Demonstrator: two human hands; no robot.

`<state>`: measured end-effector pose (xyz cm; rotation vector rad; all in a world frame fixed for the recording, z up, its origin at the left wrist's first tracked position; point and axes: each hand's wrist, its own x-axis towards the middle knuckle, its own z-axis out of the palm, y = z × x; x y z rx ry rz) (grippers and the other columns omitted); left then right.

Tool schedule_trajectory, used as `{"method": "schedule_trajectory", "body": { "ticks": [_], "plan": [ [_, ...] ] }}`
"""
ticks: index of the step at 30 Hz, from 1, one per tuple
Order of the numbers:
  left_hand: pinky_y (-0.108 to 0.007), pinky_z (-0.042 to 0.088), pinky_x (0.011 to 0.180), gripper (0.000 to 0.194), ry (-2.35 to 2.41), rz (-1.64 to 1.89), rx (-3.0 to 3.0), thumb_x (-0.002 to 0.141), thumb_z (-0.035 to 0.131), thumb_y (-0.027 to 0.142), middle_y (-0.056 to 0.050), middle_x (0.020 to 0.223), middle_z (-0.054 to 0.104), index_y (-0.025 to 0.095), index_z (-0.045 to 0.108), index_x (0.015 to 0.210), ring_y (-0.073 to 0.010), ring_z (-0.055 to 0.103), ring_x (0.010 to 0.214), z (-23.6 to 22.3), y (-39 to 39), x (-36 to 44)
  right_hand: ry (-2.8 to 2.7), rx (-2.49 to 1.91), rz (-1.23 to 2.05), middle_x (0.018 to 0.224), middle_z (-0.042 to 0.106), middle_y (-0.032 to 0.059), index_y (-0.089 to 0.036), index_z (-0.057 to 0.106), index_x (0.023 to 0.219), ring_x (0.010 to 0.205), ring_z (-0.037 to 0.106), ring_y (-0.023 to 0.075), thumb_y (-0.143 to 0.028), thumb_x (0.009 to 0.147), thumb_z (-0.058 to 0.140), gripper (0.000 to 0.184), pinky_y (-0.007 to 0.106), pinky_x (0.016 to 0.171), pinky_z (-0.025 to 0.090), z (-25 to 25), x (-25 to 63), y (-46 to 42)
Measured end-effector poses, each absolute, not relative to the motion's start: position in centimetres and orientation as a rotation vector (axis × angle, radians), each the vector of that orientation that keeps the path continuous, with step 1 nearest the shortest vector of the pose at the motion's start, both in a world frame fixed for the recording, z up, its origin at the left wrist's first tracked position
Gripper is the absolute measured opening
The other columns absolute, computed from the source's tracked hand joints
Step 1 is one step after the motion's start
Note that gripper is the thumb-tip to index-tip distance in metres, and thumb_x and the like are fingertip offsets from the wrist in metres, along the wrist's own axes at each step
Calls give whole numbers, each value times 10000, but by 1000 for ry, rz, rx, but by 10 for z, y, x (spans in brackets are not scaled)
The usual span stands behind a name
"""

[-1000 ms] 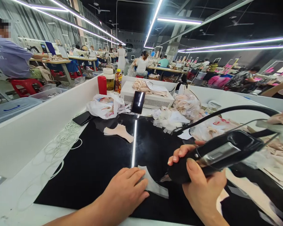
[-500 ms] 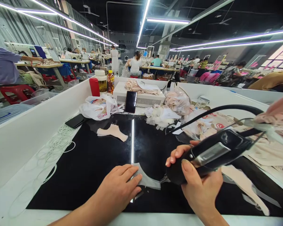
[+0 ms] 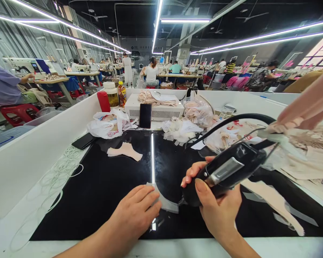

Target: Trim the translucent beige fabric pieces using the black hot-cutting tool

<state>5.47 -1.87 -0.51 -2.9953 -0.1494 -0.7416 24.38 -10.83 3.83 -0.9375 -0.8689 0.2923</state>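
My left hand (image 3: pixel 136 211) lies flat on a small curved piece of pale, sheer fabric (image 3: pixel 167 203), its fingers stretched out and covering the piece's left part. My right hand (image 3: pixel 218 211) is wrapped around a black corded handheld tool (image 3: pixel 226 175) with a metal plate on its side. The tool slants down to the left. Its small metal tip (image 3: pixel 181 201) is at the fabric's right end; whether it touches cannot be made out. Beige fabric strips (image 3: pixel 274 204) lie right of my right hand, and a cut beige piece (image 3: pixel 126 151) lies farther back.
The glossy black work surface (image 3: pixel 97 200) has white walls around it. Coiled pale cord (image 3: pixel 67 161) and a dark phone (image 3: pixel 82 141) lie left. Behind are a white bag (image 3: pixel 110 125), an upright phone (image 3: pixel 145 115) and a white box (image 3: pixel 164 114). Pink cloth (image 3: pixel 307 100) hangs by the tool's cable.
The view has shifted slightly. My right hand and the tool appear a little farther left, with the tip still at the fabric's right end. More of the hanging pink cloth shows.
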Motion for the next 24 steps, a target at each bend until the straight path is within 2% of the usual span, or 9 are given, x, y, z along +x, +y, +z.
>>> {"method": "schedule_trajectory", "body": {
  "ticks": [3,5,17,21,24],
  "plan": [
    [-320,526,822,238,-43,-756,-3006,1044,463,66,-11,851,645,173,625,906,-165,625,808,-8,-26,68,-853,-947,284,857,660,-24,-296,576,1175,659,658,151,-319,913,795,342,320,586,614,39,243,-109],
    [-310,493,725,264,-11,-781,-2984,1042,459,71,-2,771,588,177,597,844,-164,565,722,-12,-30,79,-866,-957,282,854,660,-25,-298,568,1177,659,654,156,-320,909,794,351,324,579,618,39,243,-109],
    [-319,431,679,304,-18,-876,-2884,978,431,-8,1,713,514,158,578,770,-163,487,670,-17,-38,102,-905,-998,250,825,662,-34,-293,555,1082,595,653,150,-228,887,766,294,295,536,605,44,242,-110],
    [-316,418,650,321,-68,-825,-2950,1031,445,66,6,711,526,184,545,750,-160,503,665,-14,-36,102,-891,-1010,236,818,658,-32,-282,541,1060,604,662,154,-231,875,761,292,300,540,616,45,241,-109],
    [-321,425,658,296,-136,-859,-3013,1057,481,129,12,734,560,191,577,784,-163,527,681,-10,-34,100,-882,-1012,229,817,657,-33,-274,538,1053,599,661,148,-214,867,757,294,295,540,622,45,241,-109]
  ]
}}
